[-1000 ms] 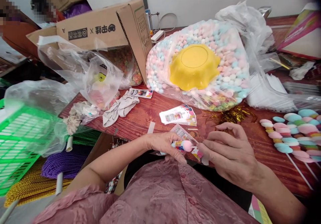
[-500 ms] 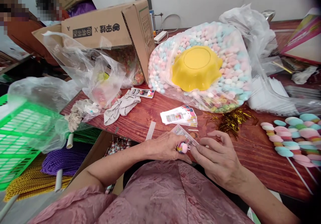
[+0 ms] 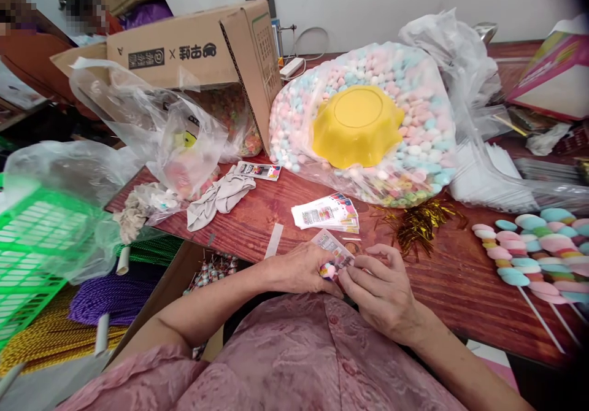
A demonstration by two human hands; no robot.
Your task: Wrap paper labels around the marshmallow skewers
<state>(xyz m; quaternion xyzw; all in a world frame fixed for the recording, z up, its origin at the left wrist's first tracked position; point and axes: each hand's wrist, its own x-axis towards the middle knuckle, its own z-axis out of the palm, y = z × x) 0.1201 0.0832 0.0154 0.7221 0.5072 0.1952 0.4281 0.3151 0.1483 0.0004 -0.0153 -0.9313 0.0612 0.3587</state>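
candies (image 3: 328, 270) — seemingly inside curled left hand (image 3: 301, 267)

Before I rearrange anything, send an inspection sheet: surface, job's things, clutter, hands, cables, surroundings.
Surface: red-brown wooden table.
Job's things: pink-tipped candy piece; printed packet beside it.
Clutter: crumpled grey cloth, fanned cards, gold tinsel; upturned yellow bowl on marshmallow bag; marshmallow skewers at right.
Hands: left hand grips the candy piece; right hand has fingertips at the packet, grip unclear.
Cables: looped cable near white power strip, by the wall.
Surroundings: green basket at left; another person, upper left.
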